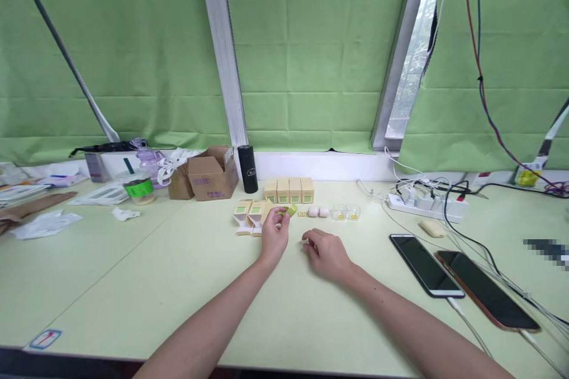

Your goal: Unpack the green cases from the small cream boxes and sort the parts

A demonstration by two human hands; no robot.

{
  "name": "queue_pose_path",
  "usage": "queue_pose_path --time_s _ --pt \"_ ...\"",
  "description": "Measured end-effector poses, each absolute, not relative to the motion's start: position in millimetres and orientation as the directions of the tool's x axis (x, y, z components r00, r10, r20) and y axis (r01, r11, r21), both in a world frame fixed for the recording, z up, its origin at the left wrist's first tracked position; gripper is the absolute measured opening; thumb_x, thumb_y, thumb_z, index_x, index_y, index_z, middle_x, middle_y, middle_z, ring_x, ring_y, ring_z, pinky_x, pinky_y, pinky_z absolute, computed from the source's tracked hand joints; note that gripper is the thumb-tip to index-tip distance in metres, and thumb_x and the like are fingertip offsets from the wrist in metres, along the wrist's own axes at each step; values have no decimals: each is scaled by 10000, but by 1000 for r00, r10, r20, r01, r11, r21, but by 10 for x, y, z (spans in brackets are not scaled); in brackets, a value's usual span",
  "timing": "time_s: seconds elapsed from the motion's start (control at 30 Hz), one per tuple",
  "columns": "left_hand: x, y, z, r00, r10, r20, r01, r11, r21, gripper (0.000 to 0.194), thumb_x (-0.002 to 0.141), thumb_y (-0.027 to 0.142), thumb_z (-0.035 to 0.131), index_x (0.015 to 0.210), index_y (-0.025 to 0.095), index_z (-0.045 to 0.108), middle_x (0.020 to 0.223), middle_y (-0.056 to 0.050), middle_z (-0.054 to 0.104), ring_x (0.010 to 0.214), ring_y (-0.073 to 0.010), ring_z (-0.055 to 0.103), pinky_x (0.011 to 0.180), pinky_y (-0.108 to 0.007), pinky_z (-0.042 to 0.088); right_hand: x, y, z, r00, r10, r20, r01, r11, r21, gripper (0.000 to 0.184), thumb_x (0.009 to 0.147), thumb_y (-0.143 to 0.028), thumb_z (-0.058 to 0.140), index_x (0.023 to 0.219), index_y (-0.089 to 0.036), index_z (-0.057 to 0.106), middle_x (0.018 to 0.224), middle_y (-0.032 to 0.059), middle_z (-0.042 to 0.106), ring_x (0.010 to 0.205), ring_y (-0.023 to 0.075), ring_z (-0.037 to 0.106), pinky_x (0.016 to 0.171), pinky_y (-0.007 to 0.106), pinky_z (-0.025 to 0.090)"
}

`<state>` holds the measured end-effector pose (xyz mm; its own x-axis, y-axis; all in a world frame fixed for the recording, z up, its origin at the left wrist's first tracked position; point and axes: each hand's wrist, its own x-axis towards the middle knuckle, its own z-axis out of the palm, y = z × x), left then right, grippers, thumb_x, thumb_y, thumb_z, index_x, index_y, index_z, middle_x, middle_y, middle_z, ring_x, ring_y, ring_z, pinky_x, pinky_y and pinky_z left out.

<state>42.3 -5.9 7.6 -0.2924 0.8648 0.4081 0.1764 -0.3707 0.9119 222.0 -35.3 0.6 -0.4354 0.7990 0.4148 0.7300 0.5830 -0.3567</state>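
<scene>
My left hand pinches a small yellow-green piece between thumb and fingertips; its exact kind is too small to make out. Beside and partly behind that hand are two opened small cardboard boxes with green labels. My right hand rests over the table to the right, fingers loosely curled and thumb apart, with nothing visible in it. Beyond it lie tiny yellow pieces, two pale pink rounded pieces and two clear plastic cups with something yellow inside.
Several closed small boxes stand in a row at the back. A black bottle, a brown carton and a drink cup stand left. On the right lie two phones, cables and a white power strip.
</scene>
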Motion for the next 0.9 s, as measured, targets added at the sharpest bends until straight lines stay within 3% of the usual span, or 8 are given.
queue_pose_path --time_s 0.07,0.17,0.27,0.37,0.67,0.9 --pt "432 -53 87 -300 901 313 67 -307 949 373 872 544 697 984 199 607 849 -62 738 738 -173 647 594 -251 447 2237 -337 20 -425 814 397 723 569 -392 177 950 -158 556 1066 -233 667 1005 20 756 788 161 679 672 268 385" --pt "449 -59 100 -219 959 179 -170 -218 961 460 847 626 691 938 189 581 842 -94 765 648 -154 608 556 -256 431 2247 -325 27 -452 803 389 710 588 -388 172 951 -165 564 1055 -233 682 997 26 767 836 177 697 702 269 406" --pt "465 -78 109 -90 991 104 -389 -131 912 448 871 602 681 916 170 575 877 -148 782 619 -145 598 591 -279 449 2249 -343 29 -496 769 402 690 631 -356 177 945 -160 566 1038 -236 696 983 25 766 871 187 699 719 274 411" --pt "468 -84 115 -49 998 41 -503 -60 863 374 903 526 672 889 168 565 862 -163 783 611 -152 615 621 -296 463 2257 -361 39 -505 760 409 682 642 -352 185 940 -149 562 1019 -238 703 969 21 766 856 183 694 717 275 411" --pt "453 -71 148 -33 997 -65 -592 33 805 248 996 381 523 907 158 587 896 -177 778 619 -164 629 649 -318 494 2268 -348 36 -519 759 394 688 644 -334 195 937 -154 569 1031 -241 715 967 29 761 860 187 694 710 274 410" --pt "438 -83 113 -69 997 28 -468 -57 882 300 896 465 674 956 179 604 1021 -166 776 784 -192 674 666 -308 503 2274 -359 56 -524 757 389 687 646 -333 200 942 -145 552 1012 -236 716 956 25 757 849 181 691 697 271 397"
